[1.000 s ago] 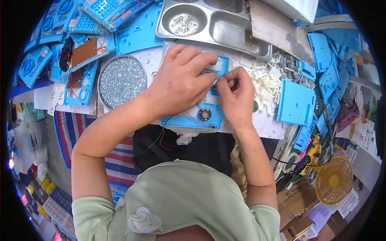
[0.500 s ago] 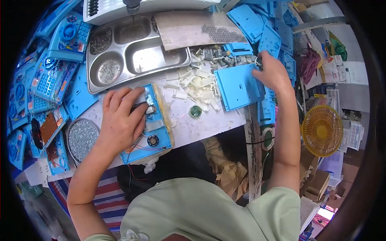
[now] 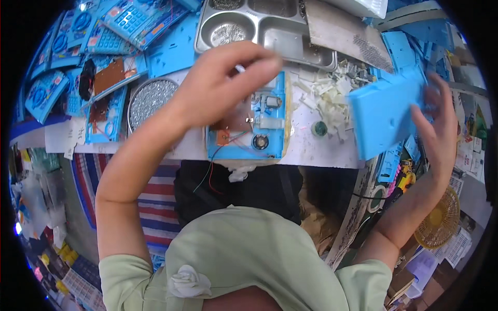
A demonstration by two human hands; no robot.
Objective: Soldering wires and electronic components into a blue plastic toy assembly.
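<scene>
My right hand point(image 3: 438, 122) grips a blue plastic panel point(image 3: 384, 116) by its right edge, holding it tilted above the table's right side. My left hand point(image 3: 225, 85) hovers over an open blue plastic housing point(image 3: 278, 136). Its thumb and forefinger tips lie close together and are smeared by motion, so I cannot see whether anything is between them. Inside the housing are a brown circuit board point(image 3: 236, 118), a small round speaker point(image 3: 260, 141) and a boxy metal part point(image 3: 272, 102). Thin red and green wires point(image 3: 211, 173) hang over the table's front edge.
A steel compartment tray point(image 3: 199, 41) with small metal parts stands behind. Screws fill a round dish point(image 3: 151, 101) on the left. Blue toy units point(image 3: 132, 23) are piled behind it. White plastic pieces point(image 3: 332, 98), a green disc point(image 3: 319, 128) and a cardboard sheet point(image 3: 342, 31) lie rightward.
My right hand has lifted the blue panel from the stack and tilted it. My left hand has risen off the parts in the housing. The whole view has shifted.
</scene>
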